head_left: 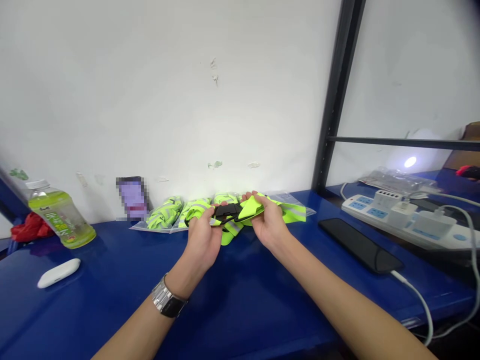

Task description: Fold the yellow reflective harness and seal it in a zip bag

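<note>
The yellow-green strap point(293, 213) is off the counter point(232, 305), stretched between both hands just in front of the far wall point(180, 100). The left hand point(204, 235) has a pinching grip on its left part, thumb on top, next to the black buckle point(227, 211); the right hand point(269, 222) grasps folded layers of it, its free end trailing to the right. Judging by how things lie, this strap is loose and partly spread, neither rolled nor bagged, so its handling looks unfinished. Along the far edge, a row of similar bundles point(164, 214) sits gathered up in clear bags point(140, 227), and these look complete.

Much is hard to make out. The fingers and fabric cover part of the buckle, so whether its halves are joined cannot be told. The hands also block the middle of the row, which prevents a sure count, and the green loop hanging beneath the buckle may belong to the held strap or to something behind it. The screen of the upright phone point(133, 197) at the far left is blurred out, and the power strip point(407, 222) runs out of view on the right.
</note>
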